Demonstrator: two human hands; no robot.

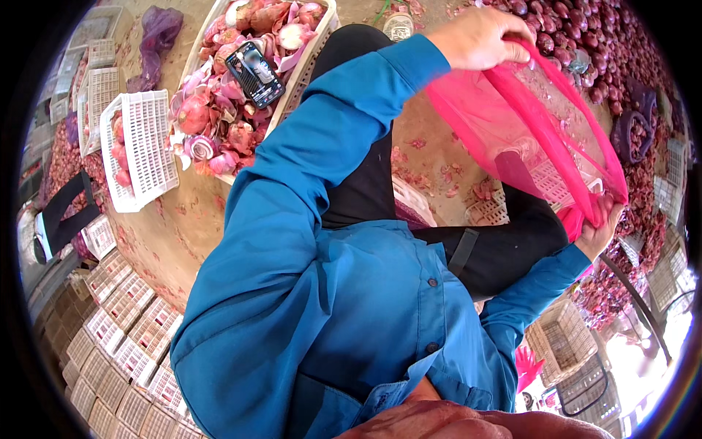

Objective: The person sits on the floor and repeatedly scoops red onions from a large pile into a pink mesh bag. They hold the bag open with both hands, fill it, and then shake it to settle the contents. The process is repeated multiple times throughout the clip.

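A bright pink mesh bag [526, 120] hangs stretched between my two hands, its mouth spread in a wide loop. My left hand [482, 38] reaches across to the upper right and pinches the bag's rim. On the far right, my right hand [599, 228] grips gathered mesh at the other side of the loop. Through the thin mesh, floor, a crate edge and part of my leg show. Left of my knee stands a white plastic crate [300, 88] heaped with red onions and peeled skins [208, 118]. A lit smartphone [255, 75] lies on that heap.
Loose red onions [576, 33] form a heap at upper right. Another white crate [148, 148] stands left, below a purple mesh bag [156, 44]. Crates are stacked [126, 351] at lower left. A dark curved bar [639, 307] stands right. Another person's leg [68, 214] shows far left.
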